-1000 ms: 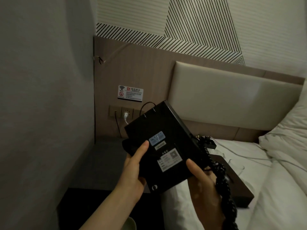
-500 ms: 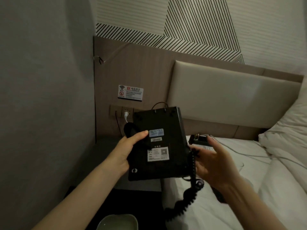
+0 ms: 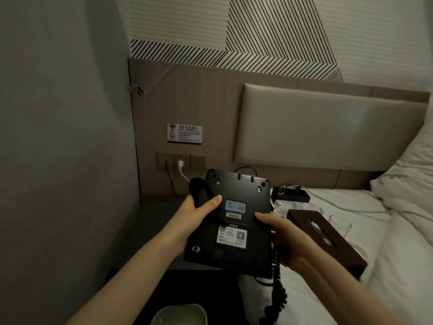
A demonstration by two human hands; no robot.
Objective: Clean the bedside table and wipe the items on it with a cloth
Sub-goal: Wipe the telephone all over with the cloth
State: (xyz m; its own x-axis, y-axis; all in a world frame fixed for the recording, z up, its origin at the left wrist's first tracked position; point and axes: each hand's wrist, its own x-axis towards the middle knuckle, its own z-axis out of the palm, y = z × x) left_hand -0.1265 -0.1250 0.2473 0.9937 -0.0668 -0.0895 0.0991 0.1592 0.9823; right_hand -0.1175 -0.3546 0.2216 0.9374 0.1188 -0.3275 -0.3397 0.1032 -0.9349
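A white-sheeted bed (image 3: pixel 339 231) fills the right side, with a pillow (image 3: pixel 407 174) at the far right and a padded beige headboard (image 3: pixel 328 130) set against a wood wall panel (image 3: pixel 199 102). Striped wallpaper (image 3: pixel 269 26) runs above the panel, and a grey wall (image 3: pixel 58 137) closes the left side. The grey bedside table (image 3: pixel 150 221) sits in the corner between that wall and the bed.

Both hands hold a black desk telephone (image 3: pixel 234 221) above the front edge of the bedside table, underside up, with 3 stickers on its base. The left hand (image 3: pixel 194 219) grips the left edge, thumb lying across the base near the blue sticker, and the handset (image 3: pixel 199 191) sits pinned against the phone by that hand. The right hand (image 3: pixel 288 238) grips the right edge, thumb on the base and fingers curled underneath. A coiled black cord (image 3: pixel 277 294) hangs down from the phone's right side.

On the bed just right of the phone lies a dark wooden tissue box (image 3: pixel 328 240), with a small black tray (image 3: pixel 293 195) behind it. A sign (image 3: pixel 185 133) with a wifi symbol is fixed to the panel above a row of sockets (image 3: pixel 181 161), where a white plug (image 3: pixel 180 164) is inserted. A pale green bowl (image 3: pixel 179 315) shows at the bottom edge.
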